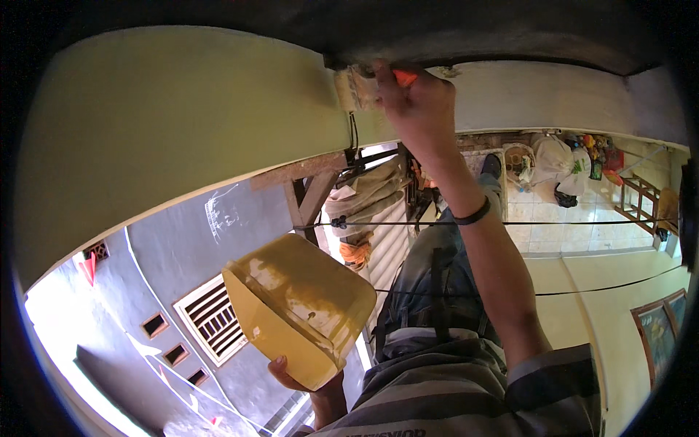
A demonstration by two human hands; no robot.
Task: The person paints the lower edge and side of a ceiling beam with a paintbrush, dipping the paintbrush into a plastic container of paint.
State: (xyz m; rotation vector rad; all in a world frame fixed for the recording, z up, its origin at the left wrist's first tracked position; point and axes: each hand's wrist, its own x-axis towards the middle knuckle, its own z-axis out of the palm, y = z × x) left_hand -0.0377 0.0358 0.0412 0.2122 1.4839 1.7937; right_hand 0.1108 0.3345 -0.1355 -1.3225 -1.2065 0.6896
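Observation:
My right hand [415, 98] reaches far out and grips a small paint roller [354, 87] with an orange handle; the cream roller head presses against the pale yellow-green wall band [182, 124] where it meets the dark ceiling. A black band sits on that wrist. My left hand [306, 382] holds a yellow plastic container [298, 306] from underneath, tilted, near my chest. Its inside is streaked with paint.
I am high above the ground. Far below lie a tiled floor [561, 218], white sacks [557, 164] and a wooden frame [637, 197]. A wooden ladder or scaffold [320, 189] stands under me. A grey wall with vents [211, 317] is at left. Thin cables [582, 222] cross the view.

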